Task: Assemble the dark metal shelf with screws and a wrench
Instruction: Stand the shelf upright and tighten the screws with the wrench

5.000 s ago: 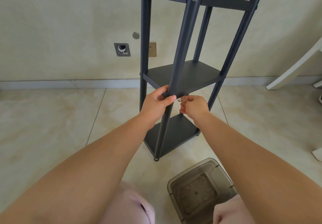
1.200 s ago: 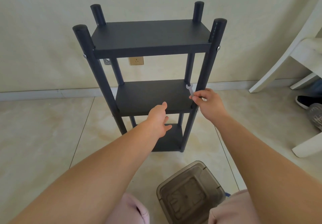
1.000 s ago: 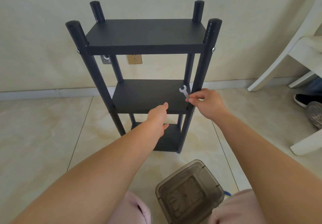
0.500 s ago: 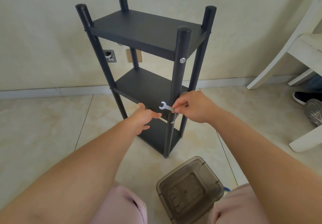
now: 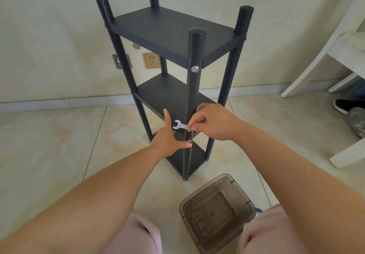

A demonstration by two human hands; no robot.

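Note:
The dark metal shelf (image 5: 169, 26) stands upright on the tiled floor, three boards between four round posts, one corner turned toward me. A silver screw (image 5: 194, 68) shows on the near post under the top board, and another screw (image 5: 188, 141) sits at the middle board. My right hand (image 5: 214, 123) pinches a small flat silver wrench (image 5: 180, 125) just left of the near post. My left hand (image 5: 167, 139) is spread open against the middle board's edge, its thumb reaching to the lower screw.
A brownish translucent plastic bin (image 5: 217, 213) sits on the floor between my knees. A white chair (image 5: 335, 56) stands at the right with dark shoes (image 5: 351, 113) beneath it. A wall socket (image 5: 151, 60) and a metal plate (image 5: 118, 61) lie behind the shelf.
The shelf has been turned so that a corner post faces me. My right hand with the wrench has come down to the near post, and my left hand has moved to the middle board.

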